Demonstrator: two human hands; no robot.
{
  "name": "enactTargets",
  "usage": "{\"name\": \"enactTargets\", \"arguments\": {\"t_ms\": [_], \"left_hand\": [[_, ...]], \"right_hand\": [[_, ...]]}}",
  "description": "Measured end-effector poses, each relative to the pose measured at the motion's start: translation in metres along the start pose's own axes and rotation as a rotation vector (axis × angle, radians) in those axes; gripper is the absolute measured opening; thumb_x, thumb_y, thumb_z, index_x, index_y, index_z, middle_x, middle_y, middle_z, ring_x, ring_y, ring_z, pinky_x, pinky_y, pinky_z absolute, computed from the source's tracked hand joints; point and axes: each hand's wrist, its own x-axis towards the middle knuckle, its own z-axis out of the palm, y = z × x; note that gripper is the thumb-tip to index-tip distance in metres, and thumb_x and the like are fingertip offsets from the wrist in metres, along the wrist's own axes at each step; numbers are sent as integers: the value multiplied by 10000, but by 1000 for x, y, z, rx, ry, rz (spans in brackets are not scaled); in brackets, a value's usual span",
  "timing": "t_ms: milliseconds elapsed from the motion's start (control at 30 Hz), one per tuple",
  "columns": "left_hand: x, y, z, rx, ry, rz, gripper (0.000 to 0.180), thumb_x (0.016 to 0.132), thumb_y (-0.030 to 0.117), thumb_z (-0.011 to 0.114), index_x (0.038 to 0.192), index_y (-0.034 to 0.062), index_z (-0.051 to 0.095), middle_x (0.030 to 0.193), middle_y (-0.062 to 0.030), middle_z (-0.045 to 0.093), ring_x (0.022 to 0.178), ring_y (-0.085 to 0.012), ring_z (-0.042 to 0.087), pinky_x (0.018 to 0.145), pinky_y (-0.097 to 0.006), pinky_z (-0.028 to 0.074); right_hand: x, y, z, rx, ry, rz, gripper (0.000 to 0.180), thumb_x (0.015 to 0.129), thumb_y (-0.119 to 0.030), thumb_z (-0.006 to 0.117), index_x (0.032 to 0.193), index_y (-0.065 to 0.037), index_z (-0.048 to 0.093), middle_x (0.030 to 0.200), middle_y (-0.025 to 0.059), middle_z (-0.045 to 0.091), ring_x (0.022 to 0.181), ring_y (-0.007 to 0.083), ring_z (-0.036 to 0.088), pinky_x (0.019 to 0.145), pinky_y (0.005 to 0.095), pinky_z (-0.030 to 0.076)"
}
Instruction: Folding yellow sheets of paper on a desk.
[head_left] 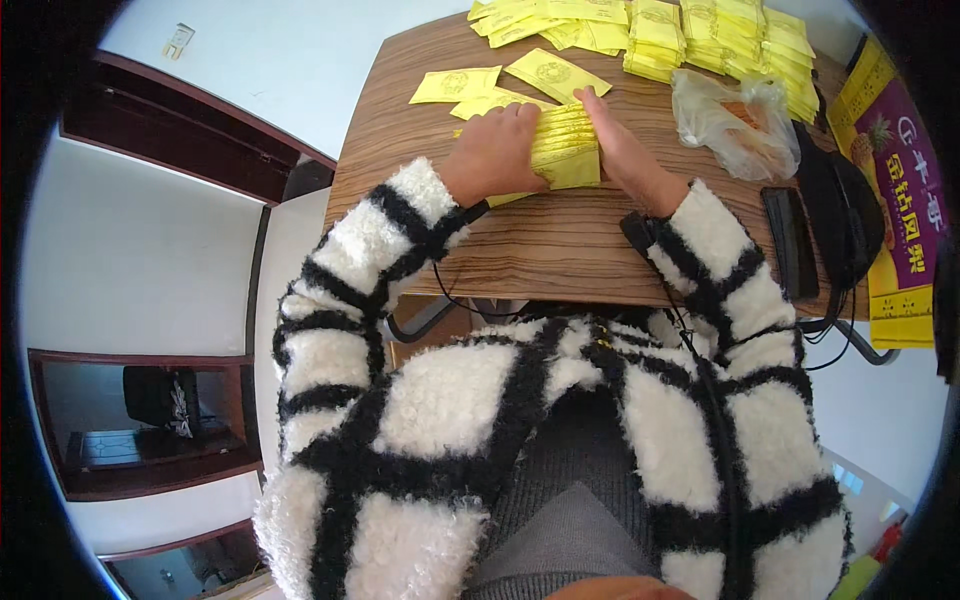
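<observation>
A stack of flat yellow packets [566, 150] stands between my two hands above the near half of the wooden table. My left hand [495, 150] wraps round its left side, fingers closed on it. Against the right edge presses my right hand [628, 150], its fingers fairly straight and its thumb side up, so the stack is held between both palms. Just beyond the hands lie loose yellow packets: one at the left [455, 85], another to its right [557, 74], and a third [498, 102] partly under them. Part of a packet also shows beneath the stack.
Piles of yellow packets [655, 40] line the table's far edge. To the right are a crumpled clear plastic bag [735, 122], a dark phone-like slab [789, 242], a black cap-like item [843, 215] and a purple-yellow carton [900, 185]. Thin black cables hang near both wrists.
</observation>
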Motion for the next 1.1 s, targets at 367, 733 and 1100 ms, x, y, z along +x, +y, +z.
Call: {"name": "enactTargets", "arguments": {"t_ms": [367,733,1100], "left_hand": [[-1,-3,1,-18,-6,-30,732,617,403,851,1110,10,478,1035,-190,615,987,-361,618,817,-445,510],[4,8,-10,-46,-108,-51,664,627,387,855,1050,32,486,1019,-198,628,966,-383,616,794,-453,506],[5,7,-8,-53,-83,-40,663,631,336,850,1067,11,470,998,-212,629,934,-399,620,778,-456,508]], "right_hand": [[5,4,-3,-161,32,4,660,1036,-533,277,1412,-3,391,1295,110,534,1165,165,521,1019,288,385],[12,9,-20,-183,155,-27,714,1023,-569,261,1390,20,425,1316,177,522,1213,216,507,1040,324,370],[18,11,-27,-238,201,-111,700,1023,-561,281,1353,28,469,1279,196,547,1218,251,503,1071,343,341]]}}
